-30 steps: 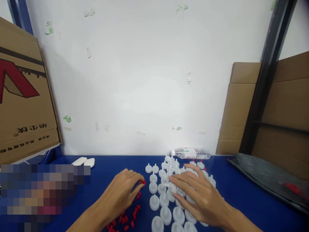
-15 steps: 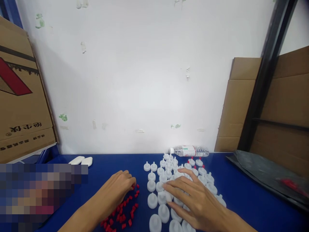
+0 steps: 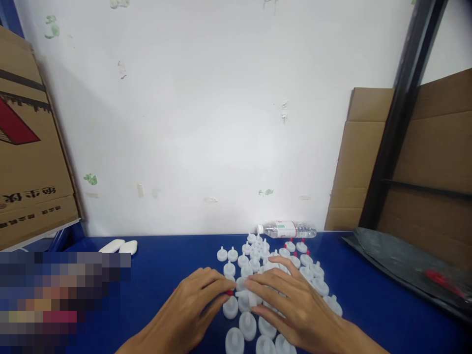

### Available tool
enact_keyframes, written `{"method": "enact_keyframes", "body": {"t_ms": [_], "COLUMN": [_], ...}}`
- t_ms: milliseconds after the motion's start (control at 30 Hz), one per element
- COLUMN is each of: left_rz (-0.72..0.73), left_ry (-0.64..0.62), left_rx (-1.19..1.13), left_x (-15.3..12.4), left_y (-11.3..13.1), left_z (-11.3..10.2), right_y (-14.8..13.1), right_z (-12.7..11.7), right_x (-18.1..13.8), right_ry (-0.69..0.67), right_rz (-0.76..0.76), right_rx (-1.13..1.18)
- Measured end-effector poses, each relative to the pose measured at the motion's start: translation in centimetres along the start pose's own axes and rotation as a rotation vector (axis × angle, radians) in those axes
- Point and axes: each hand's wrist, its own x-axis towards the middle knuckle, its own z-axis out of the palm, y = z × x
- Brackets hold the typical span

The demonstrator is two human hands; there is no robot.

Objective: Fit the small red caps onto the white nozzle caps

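Observation:
Several white plastic caps [image 3: 254,255] stand in rows on the blue table [image 3: 162,265]. My right hand [image 3: 291,305] lies over the middle of them, its thumb and fingers closed on one white cap [image 3: 248,294]. My left hand [image 3: 195,307] meets it from the left, fingertips pinching a small red piece [image 3: 230,292] right at that cap. A few caps at the back carry red tips [image 3: 291,242]. The pile of red pieces is hidden under my left hand.
A clear water bottle [image 3: 285,229] lies against the white wall. Two white oblong pieces [image 3: 118,246] lie at the back left. Cardboard boxes stand left [image 3: 29,157] and right [image 3: 368,157]. A black sheet [image 3: 405,265] covers the right side, beside a dark post [image 3: 401,113].
My left hand has moved right from the red pieces to the cap in my right hand, bringing a red piece. The view has shifted slightly right.

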Motion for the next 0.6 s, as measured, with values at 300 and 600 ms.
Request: {"method": "enact_keyframes", "body": {"t_ms": [300, 600], "left_rz": [0.039, 0.065], "left_ry": [0.016, 0.051], "left_rx": [0.037, 0.024], "left_x": [-0.24, 0.04], "left_y": [0.39, 0.7], "left_z": [0.37, 0.38], "right_y": [-0.38, -0.43], "right_z": [0.05, -0.06], "right_x": [0.1, 0.06], "right_ry": [0.03, 0.068], "right_rz": [-0.028, -0.052], "right_rx": [-0.003, 0.003]}}
